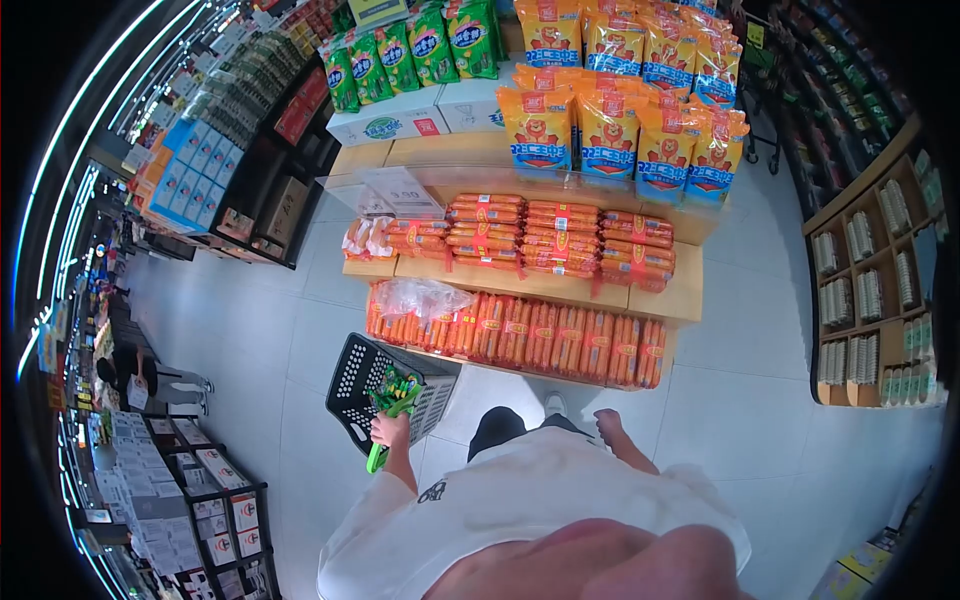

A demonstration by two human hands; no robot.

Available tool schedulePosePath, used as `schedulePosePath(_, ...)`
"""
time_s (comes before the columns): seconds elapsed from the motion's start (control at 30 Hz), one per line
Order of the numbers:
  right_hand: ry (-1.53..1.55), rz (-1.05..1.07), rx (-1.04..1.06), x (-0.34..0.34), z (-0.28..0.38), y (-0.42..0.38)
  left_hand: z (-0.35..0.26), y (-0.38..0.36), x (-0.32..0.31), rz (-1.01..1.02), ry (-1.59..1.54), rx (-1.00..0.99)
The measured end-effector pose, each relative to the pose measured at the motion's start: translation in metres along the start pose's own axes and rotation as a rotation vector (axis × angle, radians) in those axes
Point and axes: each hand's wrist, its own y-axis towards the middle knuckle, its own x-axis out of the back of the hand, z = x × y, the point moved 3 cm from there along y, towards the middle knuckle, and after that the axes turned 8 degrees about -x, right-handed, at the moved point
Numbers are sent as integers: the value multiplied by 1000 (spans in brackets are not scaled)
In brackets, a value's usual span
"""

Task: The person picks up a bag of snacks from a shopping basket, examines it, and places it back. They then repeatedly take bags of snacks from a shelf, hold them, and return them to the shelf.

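My left hand (390, 430) is wrapped round the bright green handle (377, 456) of a dark shopping basket (352, 385). Inside the basket lie some green packets (393, 388). My right hand (610, 425) hangs at my right side, its fingers curled, and whether it holds anything is too small to make out. In front of me stands a wooden display with stacked red-orange sausage packs (562, 240) on its ledge. Below them is a row of upright sausage packs (530, 330), with a clear plastic bag (415, 298) lying over its left end.
Orange and yellow bags (610, 125) and green bags (425, 45) stand on the upper tier. A wooden rack (870, 270) is on the right. Dark shelves with boxes (215, 500) stand at the left, near another person (130, 372). A cart (765, 110) is behind the display.
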Motion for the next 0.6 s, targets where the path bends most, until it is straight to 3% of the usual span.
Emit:
schedulePosePath(0.37,-80,-39,-27,10,-24,15,6,4,-11,2,20,39)
schedulePosePath(0.6,-87,37,7,-7,-3,2,6,0,-7,-12,19,12)
